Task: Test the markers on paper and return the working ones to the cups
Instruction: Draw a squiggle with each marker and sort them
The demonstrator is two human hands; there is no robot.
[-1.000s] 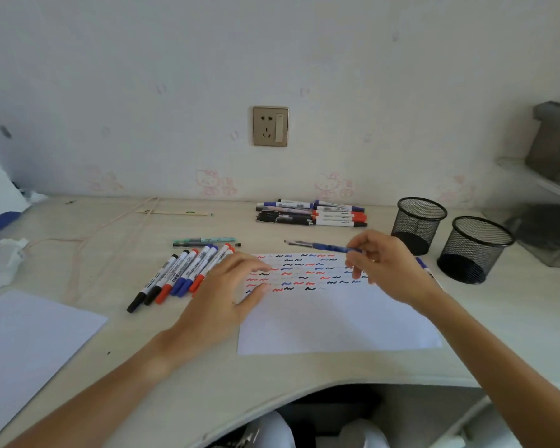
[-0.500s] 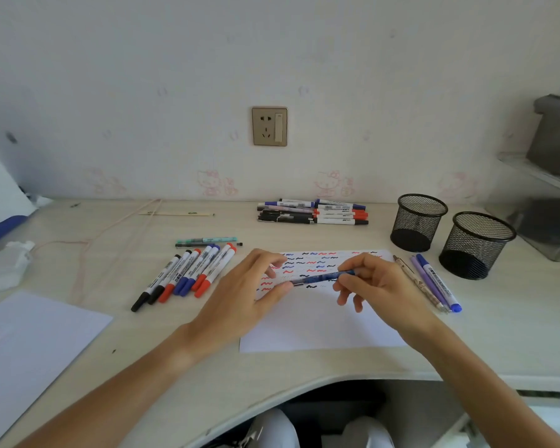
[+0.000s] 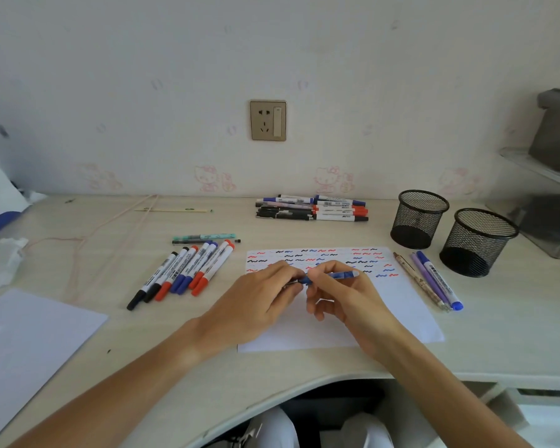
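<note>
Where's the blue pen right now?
Head view, centre: the blue pen lies level between the left hand and right hand, both gripping it above the squiggled paper.

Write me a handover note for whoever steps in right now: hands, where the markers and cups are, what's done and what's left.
Left hand pinches the near end of the blue pen; right hand grips its barrel, both over the test paper.
Both mesh cups stand at right and look empty.
Done: rows of red, blue and black squiggles fill the top of the sheet.
Six markers lie left of the paper, three pens lie right of it, a pile sits by the wall.
Left: finish testing this pen, test whatever is untested, put working ones in the cups. Which groups are tested I cannot tell.
</note>
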